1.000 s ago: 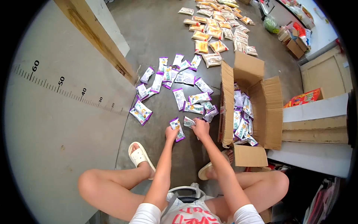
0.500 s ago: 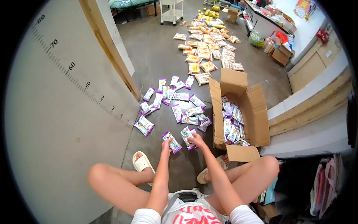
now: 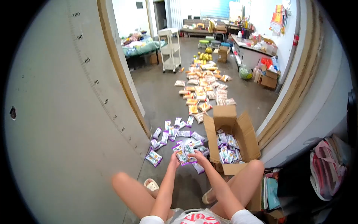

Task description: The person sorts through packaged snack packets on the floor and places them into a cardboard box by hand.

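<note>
My left hand (image 3: 174,160) is closed on a white and purple packet (image 3: 181,154). Close beside it, my right hand (image 3: 198,156) grips another such packet (image 3: 190,149), and the two packets nearly touch. Beneath and beyond my hands, several similar purple-edged packets (image 3: 164,137) lie scattered on the grey floor. To the right stands an open cardboard box (image 3: 247,135), its flaps spread, with many of the same packets (image 3: 228,151) inside.
Rows of yellow and white food packs (image 3: 201,91) stretch away on the floor, with green-yellow fruit (image 3: 206,56) behind. A white trolley (image 3: 170,48) stands at the back left. The door (image 3: 74,130) borders the left; bags (image 3: 328,168) hang at the right.
The view has tilted up, showing more of the room. Both hands have lifted from the floor and come together with their packets.
</note>
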`<move>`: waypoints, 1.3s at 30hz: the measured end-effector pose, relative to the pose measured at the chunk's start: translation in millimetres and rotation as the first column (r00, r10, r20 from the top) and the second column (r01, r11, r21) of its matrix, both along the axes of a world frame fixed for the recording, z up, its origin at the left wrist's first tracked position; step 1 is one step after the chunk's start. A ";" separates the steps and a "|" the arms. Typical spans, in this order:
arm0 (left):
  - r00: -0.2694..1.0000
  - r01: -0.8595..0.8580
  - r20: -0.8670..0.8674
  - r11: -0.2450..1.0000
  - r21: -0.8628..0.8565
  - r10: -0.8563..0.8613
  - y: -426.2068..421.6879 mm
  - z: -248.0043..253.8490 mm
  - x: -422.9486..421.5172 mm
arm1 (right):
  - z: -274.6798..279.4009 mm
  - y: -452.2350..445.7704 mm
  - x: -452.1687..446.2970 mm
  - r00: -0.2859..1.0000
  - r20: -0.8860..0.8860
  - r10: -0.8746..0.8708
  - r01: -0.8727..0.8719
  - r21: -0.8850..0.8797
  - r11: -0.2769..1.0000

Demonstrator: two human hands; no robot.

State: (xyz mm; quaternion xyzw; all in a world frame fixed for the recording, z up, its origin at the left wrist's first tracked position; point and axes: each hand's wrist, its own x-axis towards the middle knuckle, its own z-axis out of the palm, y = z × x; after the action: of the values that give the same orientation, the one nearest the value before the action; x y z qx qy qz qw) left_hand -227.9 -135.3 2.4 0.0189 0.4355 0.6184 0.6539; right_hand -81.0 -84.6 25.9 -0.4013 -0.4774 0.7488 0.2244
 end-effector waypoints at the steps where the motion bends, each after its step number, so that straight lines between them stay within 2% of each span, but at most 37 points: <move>1: 1.000 0.005 -0.006 0.998 0.061 -0.005 3.9 6.3 1.9 | 12.0 -0.5 1.6 0.998 -0.058 -0.015 0.012 -0.048 0.999; 5: 0.997 0.065 -0.042 0.985 0.162 -0.058 20.4 26.0 -3.4 | 19.3 22.6 -4.3 0.978 -0.210 -0.014 0.001 -0.062 0.998; 7: 0.994 0.090 -0.084 0.981 0.171 -0.076 26.7 39.2 -5.1 | 46.9 20.0 -0.5 0.965 -0.263 -0.018 0.003 -0.056 0.998; 10: 0.991 0.128 -0.064 0.941 0.314 -0.114 36.2 52.0 -5.2 | 71.2 17.8 2.0 0.961 -0.277 -0.010 -0.009 -0.064 0.998; 11: 0.986 0.132 -0.141 0.940 0.314 -0.091 35.4 52.1 -5.9 | 75.4 14.7 4.2 0.955 -0.297 0.007 -0.021 -0.042 0.999; 14: 0.978 0.085 -0.205 0.970 0.226 -0.038 33.5 57.3 3.5 | 85.7 2.0 13.1 0.952 -0.307 -0.010 -0.025 -0.107 0.994; 15: 0.965 0.118 -0.254 0.972 0.204 -0.064 31.9 54.0 2.6 | 81.1 1.5 13.5 0.953 -0.301 -0.032 0.005 -0.090 0.996; 18: 0.980 0.124 -0.179 0.973 0.195 -0.089 32.9 45.9 6.0 | 69.8 4.5 16.5 0.955 -0.295 -0.032 -0.002 -0.115 0.993; 20: 0.978 0.154 -0.171 0.966 0.208 -0.119 33.9 41.8 4.7 | 63.2 9.6 16.2 0.947 -0.322 -0.025 0.002 -0.071 0.998; 24: 0.983 0.140 -0.150 0.966 0.216 -0.109 29.4 58.5 15.9 | 70.0 11.4 21.2 0.926 -0.377 0.005 -0.038 -0.078 0.996; 27: 0.983 0.171 -0.116 0.952 0.254 -0.146 24.3 84.2 29.1 | 99.8 2.5 31.9 0.957 -0.291 0.001 -0.014 -0.041 0.999; 29: 0.979 0.200 -0.103 0.942 0.270 -0.178 29.4 82.8 35.3 | 117.7 -5.1 40.7 0.972 -0.234 -0.016 0.016 -0.004 1.000; 32: 0.969 0.229 -0.153 0.934 0.274 -0.193 38.9 81.3 44.2 | 108.6 10.1 53.1 0.986 -0.157 -0.054 0.049 -0.039 0.998; 35: 0.964 0.249 -0.159 0.937 0.245 -0.215 46.1 81.7 56.4 | 100.0 18.7 66.8 0.970 -0.235 -0.064 0.049 -0.067 0.997; 37: 0.953 0.254 -0.217 0.948 0.194 -0.211 47.0 102.6 69.5 | 104.9 23.0 77.7 0.953 -0.295 -0.064 0.046 -0.068 0.997; 39: 0.956 0.258 -0.197 0.940 0.222 -0.216 59.6 96.0 77.0 | 112.0 23.1 87.6 0.949 -0.308 -0.058 0.042 -0.058 0.997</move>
State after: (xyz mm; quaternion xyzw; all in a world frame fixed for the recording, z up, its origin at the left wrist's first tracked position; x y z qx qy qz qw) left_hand -150.9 -75.6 98.4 0.2047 0.4041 0.5801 0.6769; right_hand 6.6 -61.5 137.9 -0.2964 -0.4067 0.8085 0.3051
